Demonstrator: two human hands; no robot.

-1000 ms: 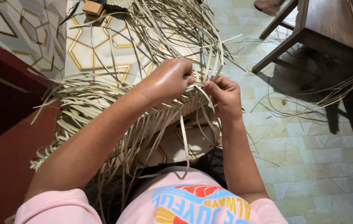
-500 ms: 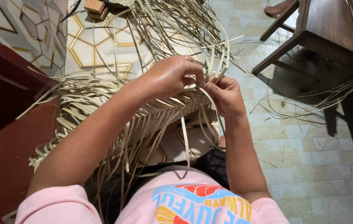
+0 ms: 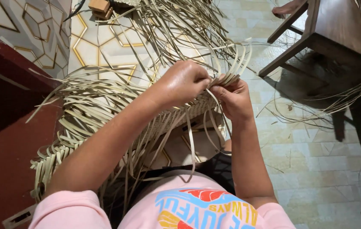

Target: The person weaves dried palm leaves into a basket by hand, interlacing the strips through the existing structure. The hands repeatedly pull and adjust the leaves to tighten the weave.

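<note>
1. A half-woven mat of pale palm-leaf strips [image 3: 104,110] is spread across the lap and the patterned floor tiles [image 3: 91,46], its loose ends fanning outward.
2. A weaving step is judged to be in hand: a strip is being tucked at the mat's upper edge, where both hands meet.
3. The left hand [image 3: 182,82] is curled closed over the strips; the right hand [image 3: 231,99] is pinched on what appears to be 1 strip, though the fingertips are partly hidden.
4. The next move is judged to call for steady tension and a clean crossing.
5. A dark wooden chair [image 3: 316,34] stands on lighter tiles to the right; a small wooden block [image 3: 99,6] lies beyond.
</note>
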